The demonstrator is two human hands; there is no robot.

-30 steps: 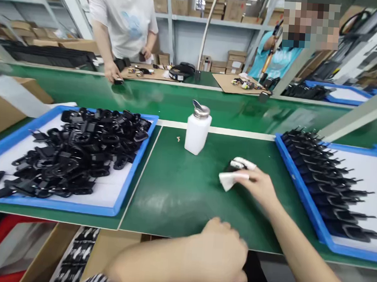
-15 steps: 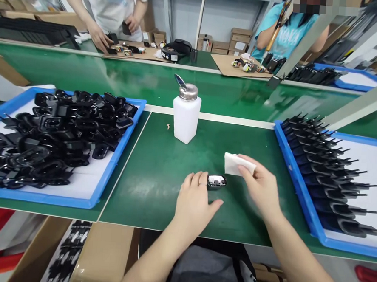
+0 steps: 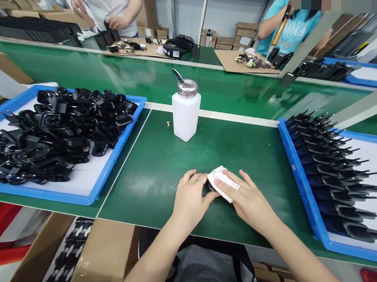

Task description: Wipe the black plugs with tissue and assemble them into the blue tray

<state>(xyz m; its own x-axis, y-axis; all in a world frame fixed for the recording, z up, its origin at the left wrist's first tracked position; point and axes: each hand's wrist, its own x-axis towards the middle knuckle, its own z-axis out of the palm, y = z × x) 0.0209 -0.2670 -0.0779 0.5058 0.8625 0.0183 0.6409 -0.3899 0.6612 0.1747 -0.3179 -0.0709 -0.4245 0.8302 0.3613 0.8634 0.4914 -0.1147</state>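
My left hand [image 3: 191,196] holds a small black plastic part [image 3: 211,187] on the green work mat [image 3: 147,193], with most of the part hidden by my fingers and the cloth. My right hand [image 3: 248,200] presses a folded white cloth [image 3: 222,183] down on the part from the right. The two hands nearly meet around it. A white plastic dispensing bottle with a metal pump top [image 3: 185,115] stands beyond them.
A blue-rimmed tray [image 3: 110,170] heaped with black plastic parts lies to the left, and another [image 3: 301,177] with parts in neat rows lies to the right. Beyond a green bench, two co-workers handle small items on cardboard sheets. Cardboard boxes stand below the front edge.
My left hand has moved onto the black part, which lay exposed on the mat before. My right hand has lowered the white cloth onto it, and the view has tilted slightly.
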